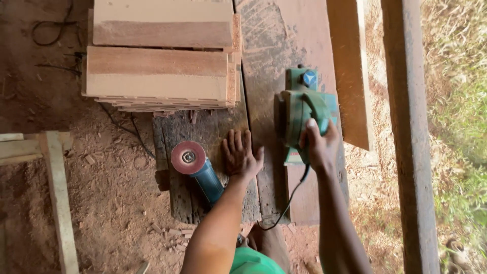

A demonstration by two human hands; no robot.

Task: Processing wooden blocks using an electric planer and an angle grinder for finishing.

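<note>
My right hand [320, 145] grips the curved handle of a green electric planer [300, 109] that rests on a long reddish plank [289, 56]. A black cord runs from the planer back toward me. My left hand [240, 156] lies flat with spread fingers on the dark worn bench board [205, 134], just left of the plank. Beside that hand lies a blue angle grinder [199, 167] with a round red sanding disc facing up.
Stacked pale and reddish boards [160, 56] sit at the top left. A second plank [350, 71] leans at the right, next to a thick wooden post [408, 137]. A wooden frame [50, 177] stands at left. Sawdust and chips cover the dirt floor; cables trail there.
</note>
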